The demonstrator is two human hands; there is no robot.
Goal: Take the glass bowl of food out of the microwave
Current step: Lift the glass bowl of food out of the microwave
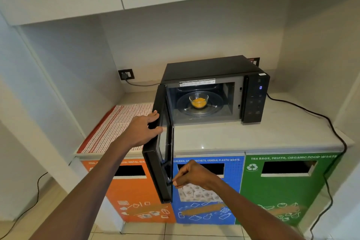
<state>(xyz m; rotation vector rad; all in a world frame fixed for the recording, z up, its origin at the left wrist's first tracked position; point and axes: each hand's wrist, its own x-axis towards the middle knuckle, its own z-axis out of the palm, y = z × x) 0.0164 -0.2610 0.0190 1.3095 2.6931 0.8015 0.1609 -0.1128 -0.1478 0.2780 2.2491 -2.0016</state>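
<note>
countertop [253,138] microwave [214,68] door [157,154] open, glass bowl [198,100] unobstructed inside.

Head-height view down onto microwave [212,87]

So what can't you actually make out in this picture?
All from the head camera:
- Orange bin label: the open black microwave door and the left hand cover part of its words.
- Blue bin label: the door and the right hand cut off its start.
- White sticker above the microwave cavity: print too small to read.
- Yellow food in the clear glass bowl: too small to identify.
- Black control panel: button markings too faint.
</note>
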